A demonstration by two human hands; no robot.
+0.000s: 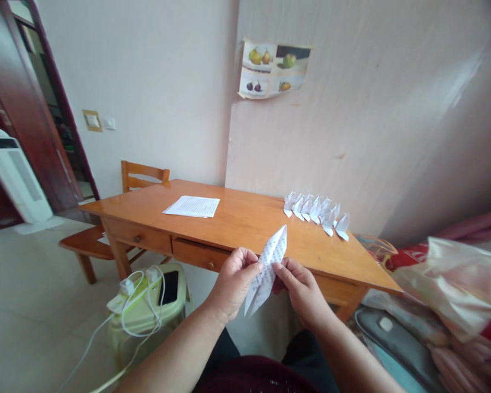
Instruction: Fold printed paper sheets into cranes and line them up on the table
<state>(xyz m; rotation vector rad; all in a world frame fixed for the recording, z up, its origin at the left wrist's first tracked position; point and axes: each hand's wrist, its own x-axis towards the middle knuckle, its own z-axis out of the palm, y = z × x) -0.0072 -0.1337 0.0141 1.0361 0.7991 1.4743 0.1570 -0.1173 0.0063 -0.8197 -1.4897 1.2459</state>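
Note:
Between my two hands is a folded sheet of printed paper (272,256), long and pointed at the top, with two separate points hanging at the bottom. My left hand (235,281) pinches its left edge between thumb and fingers. On the other edge, my right hand (300,286) grips it with the thumb in front and the fingers partly hidden behind. The paper is held up in front of the table's near edge. Several folded paper figures (315,210) stand in rows at the table's back right. A stack of printed sheets (192,207) lies flat on the left half.
The wooden table (237,218) stands against the wall, one drawer (200,255) slightly pulled out. At the left, a green stool (175,311) carries a phone (169,287) and a power strip (126,295) with cables. A wooden chair (92,243) is beside the table. Bags (466,284) pile up at the right.

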